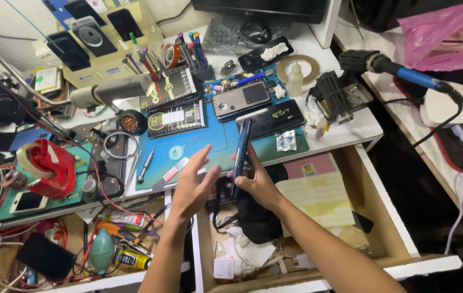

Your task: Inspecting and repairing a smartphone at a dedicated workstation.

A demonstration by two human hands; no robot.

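Item: dark smartphone [241, 154], held on edge in the right hand [258, 184]. Long axis runs near vertical in the head view, the upper end pointing away from the person toward the back of the bench and leaning slightly right; the lower end sits in the grip. It hangs over the front edge of the blue work mat [215, 146], above the open drawer [383, 217].

Right hand: fingers closed round the lower half of the phone, thumb on the left edge.

Left hand [190, 184]: open, fingers spread wide and holding nothing, fingertips just left of the phone and apart from it.

Labels and packages, placed from the fingers:
- Small white strip label with a red end [170, 173], flat on the mat, just left of the left fingertips.
- Small square silvery sachet [286, 140], right of the phone's upper end.
- Pale yellow sheet of rectangular stickers [318, 198] in the drawer, right of the right wrist; above it a pink sheet [310, 165] with a small white label.
- Two dark rectangular cards with gold print [173, 103], beyond the left fingertips.
- Yellow cylinder with a dark label [133, 260], below left of the left forearm.
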